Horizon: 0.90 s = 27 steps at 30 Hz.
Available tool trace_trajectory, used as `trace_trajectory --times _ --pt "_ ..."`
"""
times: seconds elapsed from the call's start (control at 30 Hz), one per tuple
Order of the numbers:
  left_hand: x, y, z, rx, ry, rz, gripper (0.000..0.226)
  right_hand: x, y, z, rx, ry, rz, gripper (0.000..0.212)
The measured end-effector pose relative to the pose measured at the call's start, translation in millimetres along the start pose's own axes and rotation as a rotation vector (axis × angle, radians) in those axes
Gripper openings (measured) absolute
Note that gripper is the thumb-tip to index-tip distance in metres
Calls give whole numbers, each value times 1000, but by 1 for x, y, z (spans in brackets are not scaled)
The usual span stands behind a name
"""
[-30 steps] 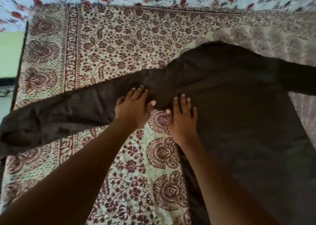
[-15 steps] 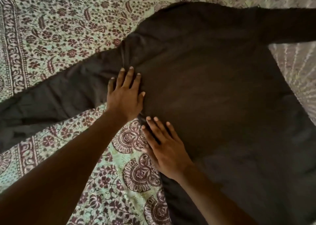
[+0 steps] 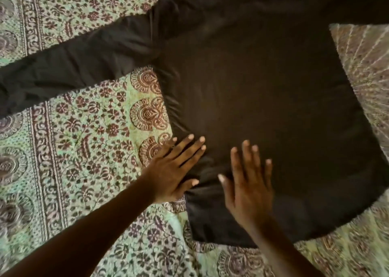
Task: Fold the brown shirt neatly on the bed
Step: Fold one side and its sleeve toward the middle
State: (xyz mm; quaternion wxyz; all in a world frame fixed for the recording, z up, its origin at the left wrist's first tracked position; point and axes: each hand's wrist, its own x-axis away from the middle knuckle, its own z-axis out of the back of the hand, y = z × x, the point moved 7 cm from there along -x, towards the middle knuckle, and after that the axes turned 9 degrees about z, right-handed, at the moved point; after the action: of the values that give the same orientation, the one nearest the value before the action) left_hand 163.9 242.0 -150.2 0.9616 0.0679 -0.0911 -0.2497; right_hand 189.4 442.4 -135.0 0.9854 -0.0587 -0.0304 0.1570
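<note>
A home bedroom, a bed filling the view, covered by a pale green block-printed bedspread with maroon flowers and paisley borders, a dark brown shirt spread flat on it, soft cloth surface throughout

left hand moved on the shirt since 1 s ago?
Yes. The left hand slid from the armpit down the brown shirt side edge toward the hem.

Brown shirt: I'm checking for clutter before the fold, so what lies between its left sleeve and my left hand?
Only bare patterned bedspread between sleeve and left hand, in the head view.
</note>
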Motion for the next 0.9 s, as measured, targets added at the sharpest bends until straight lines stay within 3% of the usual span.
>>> trace_trajectory --times 0.1,0.23,0.37,0.5,0.7,0.8,0.9 --pt "37 29 -9 24 -32 -89 80 -8 32 -2 59 -67 -147 77" --pt "71 52 -11 52 -36 -165 65 31 16 -22 39 -128 2 81" --pt "57 52 5 125 76 26 46 99 -3 -33 -25 -170 147 76" --pt "29 67 5 89 55 181 65 136 -8 -22 -111 -154 248 64" --pt "77 109 -29 46 -9 87 78 62 18 17 -109 131 -13 58" --pt "119 123 -37 71 -23 -34 71 3 10 13 -100 110 7 65" --pt "135 119 -18 232 92 -53 43 -21 -9 -6 -41 18 37 71"
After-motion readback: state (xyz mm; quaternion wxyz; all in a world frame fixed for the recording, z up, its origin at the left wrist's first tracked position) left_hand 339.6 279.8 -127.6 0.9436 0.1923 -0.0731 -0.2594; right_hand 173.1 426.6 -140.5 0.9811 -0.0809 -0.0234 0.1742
